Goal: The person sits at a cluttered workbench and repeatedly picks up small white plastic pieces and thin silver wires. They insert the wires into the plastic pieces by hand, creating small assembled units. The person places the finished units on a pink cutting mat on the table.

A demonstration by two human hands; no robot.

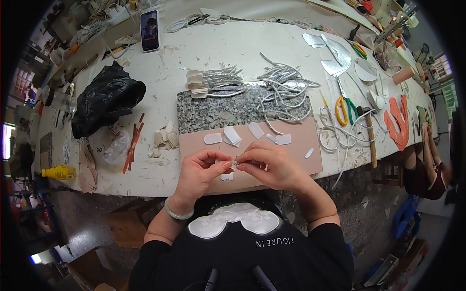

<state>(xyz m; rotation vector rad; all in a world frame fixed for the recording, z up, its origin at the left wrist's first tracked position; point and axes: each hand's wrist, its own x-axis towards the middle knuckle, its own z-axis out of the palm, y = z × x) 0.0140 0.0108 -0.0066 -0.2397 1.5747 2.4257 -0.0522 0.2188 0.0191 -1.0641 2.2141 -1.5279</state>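
Over the front of a pinkish board (310,150), my left hand (199,172) and my right hand (276,165) meet fingertip to fingertip. Both pinch a small whitish piece (234,164), mostly covered by the fingers, so its kind is unclear. Just beyond them lie several white round-ended tabs (212,139), and another white scrap (226,176) is under my left fingertips. Behind the board, a speckled granite slab (218,112) carries a heap of loose silver cords (286,85) and a bundle of silver straps with beige tabs (218,77).
To the left are a crumpled black plastic bag (107,97), beige tabs (166,138) and a yellow bottle (59,172). A phone (149,31) stands at the back. Yellow-and-green-handled scissors (343,109), white cord (347,143) and a hammer (370,140) lie right. Another person (429,169) sits far right.
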